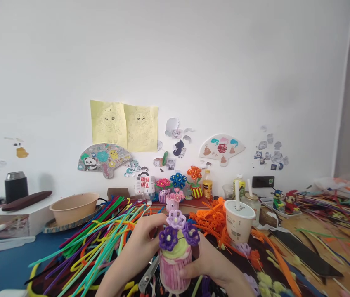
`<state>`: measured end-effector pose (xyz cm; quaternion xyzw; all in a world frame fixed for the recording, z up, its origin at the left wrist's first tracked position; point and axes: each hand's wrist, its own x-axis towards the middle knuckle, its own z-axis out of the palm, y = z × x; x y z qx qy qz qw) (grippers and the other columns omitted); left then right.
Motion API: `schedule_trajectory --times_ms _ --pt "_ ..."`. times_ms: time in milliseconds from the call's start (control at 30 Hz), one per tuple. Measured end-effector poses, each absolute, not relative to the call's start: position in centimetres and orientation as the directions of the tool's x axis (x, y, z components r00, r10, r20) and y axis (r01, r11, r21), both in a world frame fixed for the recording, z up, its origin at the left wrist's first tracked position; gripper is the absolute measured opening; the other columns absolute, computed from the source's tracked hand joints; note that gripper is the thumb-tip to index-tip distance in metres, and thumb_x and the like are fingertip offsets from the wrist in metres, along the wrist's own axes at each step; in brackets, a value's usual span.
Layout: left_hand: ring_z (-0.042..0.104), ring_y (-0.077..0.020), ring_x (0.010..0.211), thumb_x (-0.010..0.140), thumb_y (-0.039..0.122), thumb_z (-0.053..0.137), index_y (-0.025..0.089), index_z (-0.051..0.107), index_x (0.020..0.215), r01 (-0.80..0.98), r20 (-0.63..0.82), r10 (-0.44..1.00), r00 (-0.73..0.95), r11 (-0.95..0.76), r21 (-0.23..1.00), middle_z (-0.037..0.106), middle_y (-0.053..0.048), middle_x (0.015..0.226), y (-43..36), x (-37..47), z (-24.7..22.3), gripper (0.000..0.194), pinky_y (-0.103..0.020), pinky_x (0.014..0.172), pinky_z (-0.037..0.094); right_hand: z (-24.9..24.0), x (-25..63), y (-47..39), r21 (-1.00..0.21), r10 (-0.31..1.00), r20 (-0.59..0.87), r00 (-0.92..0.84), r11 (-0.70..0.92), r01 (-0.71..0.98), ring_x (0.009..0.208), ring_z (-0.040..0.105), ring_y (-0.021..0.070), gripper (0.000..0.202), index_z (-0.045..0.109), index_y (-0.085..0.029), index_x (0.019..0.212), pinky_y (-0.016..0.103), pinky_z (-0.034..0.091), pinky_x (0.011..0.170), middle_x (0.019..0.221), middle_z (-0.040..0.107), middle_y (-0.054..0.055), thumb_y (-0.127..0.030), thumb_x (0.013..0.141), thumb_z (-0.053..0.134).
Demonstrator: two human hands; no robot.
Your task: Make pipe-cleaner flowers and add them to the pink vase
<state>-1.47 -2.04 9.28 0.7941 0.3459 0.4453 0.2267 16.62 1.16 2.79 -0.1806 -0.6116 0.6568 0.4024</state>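
A pink and white striped pot [175,274] with a pale green top stands upright near the bottom middle. Several purple pipe-cleaner flowers [176,220] rise from it. My right hand [207,260] is wrapped round the pot's right side, its thumb across the front. At the upper left of the pot is my left hand [145,237], its fingers curled behind the dark purple flower; whatever its fingertips hold is hidden. Pliers or scissors with a metal body [149,273] lie just left of the pot.
Colourful pipe cleaners [100,239] spread at left, with orange ones [210,218] behind my right hand. A lidded cup [239,222] with a straw, a black phone-like slab [308,251] and a tan bowl [74,208] stand or lie around.
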Motion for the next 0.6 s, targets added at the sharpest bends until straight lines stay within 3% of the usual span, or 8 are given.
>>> schedule_trajectory --times_ms 167,433,600 --pt "0.057 -0.0175 0.074 0.076 0.01 0.051 0.016 0.072 0.082 0.369 0.561 0.75 0.35 -0.661 0.654 0.07 -0.005 0.081 -1.8 -1.7 9.2 0.023 -0.025 0.071 0.045 2.8 16.6 1.2 -0.937 0.748 0.296 -0.594 0.107 -0.332 0.119 0.053 0.0291 0.079 0.059 -0.02 0.119 0.042 0.036 0.102 0.117 0.066 0.006 -0.021 0.047 0.091" --pt "0.055 -0.015 0.067 0.082 0.026 0.055 0.019 0.071 0.089 0.504 0.547 0.825 0.144 -0.537 0.676 0.071 -0.003 0.085 -0.8 -2.4 8.1 0.019 -0.024 0.062 0.04 1.7 16.3 2.3 -0.932 0.847 0.272 -0.456 0.115 -0.342 0.113 0.056 0.0319 0.088 0.055 -0.019 0.12 0.045 0.037 0.1 0.116 0.067 0.009 -0.024 0.041 0.092" --pt "0.049 -0.0151 0.059 0.082 0.037 0.054 0.017 0.071 0.088 0.542 0.497 0.867 0.036 -0.435 0.719 0.069 -0.003 0.072 0.9 -3.4 6.8 0.027 -0.025 0.056 0.035 1.2 16.8 3.2 -0.958 0.893 0.26 -0.367 0.192 -0.212 0.109 0.059 0.0277 0.072 0.054 -0.018 0.116 0.04 0.04 0.098 0.114 0.067 0.007 -0.015 0.051 0.083"
